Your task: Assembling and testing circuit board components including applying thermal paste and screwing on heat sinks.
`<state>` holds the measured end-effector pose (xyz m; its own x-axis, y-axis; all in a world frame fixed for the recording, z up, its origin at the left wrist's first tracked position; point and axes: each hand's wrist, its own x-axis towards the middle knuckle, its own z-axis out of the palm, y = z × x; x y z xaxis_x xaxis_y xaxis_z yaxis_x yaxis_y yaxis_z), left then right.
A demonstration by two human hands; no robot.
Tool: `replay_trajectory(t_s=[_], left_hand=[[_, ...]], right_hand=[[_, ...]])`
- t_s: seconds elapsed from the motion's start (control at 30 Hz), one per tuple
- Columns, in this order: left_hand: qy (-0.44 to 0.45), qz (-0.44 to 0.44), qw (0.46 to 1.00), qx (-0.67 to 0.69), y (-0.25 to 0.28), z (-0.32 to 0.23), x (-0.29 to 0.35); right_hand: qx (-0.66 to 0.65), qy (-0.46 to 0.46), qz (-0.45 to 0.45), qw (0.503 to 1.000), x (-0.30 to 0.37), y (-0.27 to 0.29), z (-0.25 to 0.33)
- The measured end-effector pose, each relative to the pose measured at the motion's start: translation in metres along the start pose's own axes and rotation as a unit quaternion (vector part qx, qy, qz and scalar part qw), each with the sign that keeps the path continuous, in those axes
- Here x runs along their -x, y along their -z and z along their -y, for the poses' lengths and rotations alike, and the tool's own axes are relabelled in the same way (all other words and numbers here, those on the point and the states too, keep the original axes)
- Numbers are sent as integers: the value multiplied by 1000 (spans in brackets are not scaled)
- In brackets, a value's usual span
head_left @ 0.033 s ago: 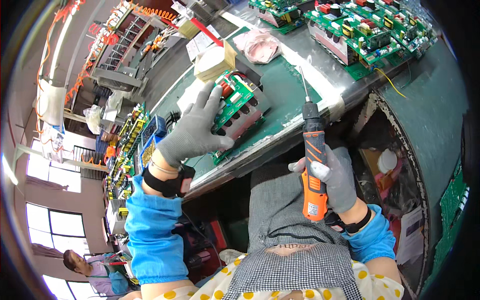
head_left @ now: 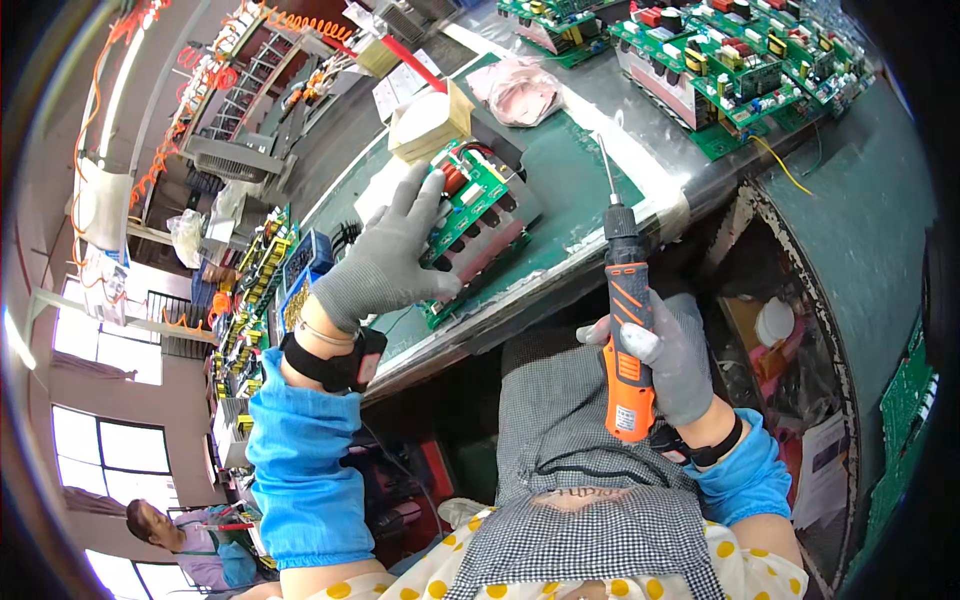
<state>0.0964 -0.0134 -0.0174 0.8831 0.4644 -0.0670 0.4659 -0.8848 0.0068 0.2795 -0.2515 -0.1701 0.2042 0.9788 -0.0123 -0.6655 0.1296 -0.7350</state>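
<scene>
My left hand (head_left: 385,262), in a grey glove, lies with spread fingers over the left end of a green circuit board (head_left: 482,202) on the bench. Its fingertips reach the board's top, while the thumb rests by the near side. Metal plates stand along that board's near edge. An orange and black electric screwdriver (head_left: 628,345) is held upright in my right hand (head_left: 680,360), also gloved, in front of the bench edge. The long thin bit (head_left: 606,165) points away over the bench, apart from the board. Part of the right hand's fingers is hidden behind the tool.
A pale block-shaped stack (head_left: 430,122) stands behind the board, beside a crumpled pinkish cloth (head_left: 516,92). More populated circuit boards (head_left: 735,70) sit at the far right. Blue bins (head_left: 307,258) with small parts are left of my left hand. Another person (head_left: 190,545) is at lower left.
My left wrist and thumb have shifted very slightly left. The right hand and screwdriver stay in place.
</scene>
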Motion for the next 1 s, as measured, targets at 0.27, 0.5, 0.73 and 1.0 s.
replay_trajectory(t_s=[0.27, 0.5, 0.73, 1.0], left_hand=[[46, -32, 998, -32, -12, -10, 1], [113, -29, 987, 110, 6, -29, -11], [275, -112, 951, -89, -18, -62, -43], [308, -100, 944, -66, -17, -65, -43]], right_hand=[[39, -28, 0, 999, -6, -1, -11], [63, -14, 18, 998, -3, 2, -15], [64, 2, 3, 998, 3, 10, -13], [64, -35, -17, 997, 7, 8, -2]])
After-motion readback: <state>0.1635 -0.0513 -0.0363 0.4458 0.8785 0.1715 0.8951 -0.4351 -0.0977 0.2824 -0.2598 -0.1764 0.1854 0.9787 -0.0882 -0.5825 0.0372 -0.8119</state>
